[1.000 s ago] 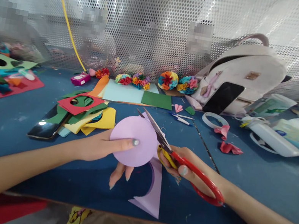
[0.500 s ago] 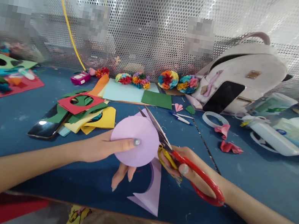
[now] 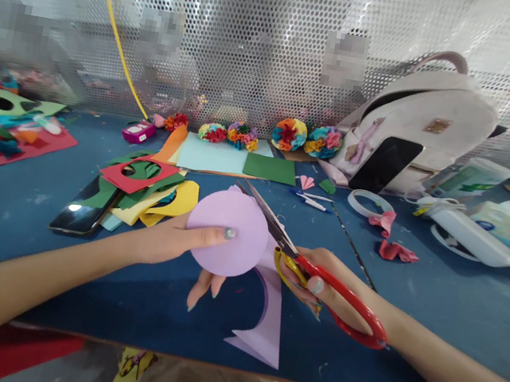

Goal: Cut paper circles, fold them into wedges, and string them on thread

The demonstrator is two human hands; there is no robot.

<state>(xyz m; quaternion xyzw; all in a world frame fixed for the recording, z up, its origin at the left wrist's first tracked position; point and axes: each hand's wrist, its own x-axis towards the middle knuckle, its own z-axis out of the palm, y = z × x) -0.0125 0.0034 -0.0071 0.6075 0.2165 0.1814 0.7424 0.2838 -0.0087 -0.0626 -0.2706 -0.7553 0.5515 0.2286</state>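
Note:
My left hand [image 3: 206, 242] pinches a light purple paper circle [image 3: 237, 250], thumb on top and fingers beneath. In my right hand [image 3: 318, 281] is a pair of scissors [image 3: 291, 250] with one red and one yellow handle. The blades point up and left along the circle's right edge, nearly closed; the circle covers part of them. A curved purple paper offcut [image 3: 268, 325] hangs below and right of the circle, above the blue table [image 3: 129, 314]. Whether it is still joined to the circle is hidden.
Left are a phone [image 3: 83, 213] and cut paper scraps [image 3: 139, 176]. Paper sheets [image 3: 212, 154] and paper flowers [image 3: 289, 134] lie at the back. To the right are pens [image 3: 315, 203], a tape roll [image 3: 370, 203], a white backpack [image 3: 429, 123] and a white glue gun [image 3: 476, 237].
The purple circle and my left hand have moved slightly left and up. My right hand with the scissors has shifted a little right, and the offcut sits farther from the circle.

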